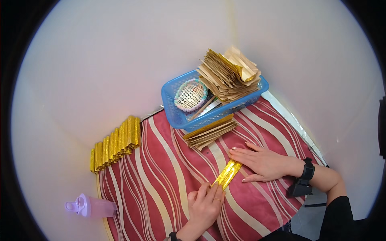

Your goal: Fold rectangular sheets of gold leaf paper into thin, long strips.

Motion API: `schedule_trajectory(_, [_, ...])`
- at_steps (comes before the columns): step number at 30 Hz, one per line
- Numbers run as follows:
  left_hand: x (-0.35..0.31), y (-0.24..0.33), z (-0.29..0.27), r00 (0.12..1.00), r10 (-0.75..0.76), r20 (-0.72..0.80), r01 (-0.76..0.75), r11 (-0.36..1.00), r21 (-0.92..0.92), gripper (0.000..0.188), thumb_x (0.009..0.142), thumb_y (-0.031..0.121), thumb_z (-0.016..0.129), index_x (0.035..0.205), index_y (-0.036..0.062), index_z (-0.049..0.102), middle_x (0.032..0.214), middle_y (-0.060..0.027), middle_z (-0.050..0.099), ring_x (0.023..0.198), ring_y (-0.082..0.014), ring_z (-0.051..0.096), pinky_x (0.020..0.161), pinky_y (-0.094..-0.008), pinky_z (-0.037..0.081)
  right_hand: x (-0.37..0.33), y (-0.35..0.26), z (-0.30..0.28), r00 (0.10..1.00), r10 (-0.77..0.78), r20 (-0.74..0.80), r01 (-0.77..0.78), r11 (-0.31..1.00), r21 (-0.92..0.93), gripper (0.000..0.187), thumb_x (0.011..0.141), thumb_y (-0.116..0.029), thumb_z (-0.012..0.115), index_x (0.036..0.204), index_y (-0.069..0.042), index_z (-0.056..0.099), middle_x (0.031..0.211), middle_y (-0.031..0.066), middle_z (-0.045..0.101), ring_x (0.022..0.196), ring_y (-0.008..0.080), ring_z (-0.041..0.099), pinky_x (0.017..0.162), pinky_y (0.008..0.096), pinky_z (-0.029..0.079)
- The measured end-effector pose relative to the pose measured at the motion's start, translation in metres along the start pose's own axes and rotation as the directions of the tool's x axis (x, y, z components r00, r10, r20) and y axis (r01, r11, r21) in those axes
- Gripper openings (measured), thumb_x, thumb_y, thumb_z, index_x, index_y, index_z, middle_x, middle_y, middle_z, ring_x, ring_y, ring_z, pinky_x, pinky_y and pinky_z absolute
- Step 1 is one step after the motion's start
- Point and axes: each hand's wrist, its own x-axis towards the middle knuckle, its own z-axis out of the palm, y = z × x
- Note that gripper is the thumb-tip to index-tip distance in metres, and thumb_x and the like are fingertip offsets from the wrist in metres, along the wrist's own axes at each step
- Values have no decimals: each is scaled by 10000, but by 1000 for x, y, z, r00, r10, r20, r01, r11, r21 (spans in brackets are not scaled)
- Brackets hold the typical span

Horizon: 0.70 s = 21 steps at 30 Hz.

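Note:
A shiny gold paper (227,173), folded into a narrow strip with a lengthwise seam, lies slanted on the striped red tablecloth. My left hand (204,205) has its bent fingers on the strip's near end, closed at that edge; the thumb's contact is hidden. Across the far end rests my right hand (263,161), palm down with fingers stretched out and the thumb apart. Just beyond the strip a small stack of gold-and-brown paper sheets (211,134) leans against a blue plastic basket (171,106).
Inside the basket are a thick bundle of similar sheets (225,78), a small woven basket (191,95) and a thin stick. Several rolled gold paper pieces (116,142) are piled at the left edge. A purple bottle (94,207) lies at the near left. Pale walls surround the table.

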Motion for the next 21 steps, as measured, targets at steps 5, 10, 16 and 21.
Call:
schedule_trajectory(5, [-1,5,0,995,78,-54,-71,990,118,177,722,176,763,870,114,689,938,39,666,991,-159,591,803,-358,320,3,-2,2,996,79,-39,-75,991,111,560,963,-323,551,1410,-43,364,1493,136,376,1414,257,314,1160,508,205])
schedule_trajectory(10, [2,5,3,998,-24,-65,24,1000,-2,162,717,162,757,850,116,680,894,37,636,984,-179,581,817,-392,308,7,4,4,994,79,-78,-72,994,86,553,946,-229,569,1419,-36,359,1397,116,495,1339,239,430,1153,491,243])
schedule_trajectory(16, [8,2,2,979,-191,-68,175,967,-187,127,728,139,746,822,112,665,877,30,638,1006,-201,562,829,-413,291,10,14,1,992,21,-122,-17,999,38,491,922,-186,588,1371,-38,455,1294,119,579,1255,241,515,1120,452,327])
schedule_trajectory(21, [9,-5,4,933,-359,31,347,872,-345,123,746,139,741,818,95,651,851,19,647,1009,-206,546,841,-403,282,19,29,-3,980,-78,-182,109,980,164,290,897,-158,620,1156,-29,605,1223,107,608,1137,259,570,1022,444,417])
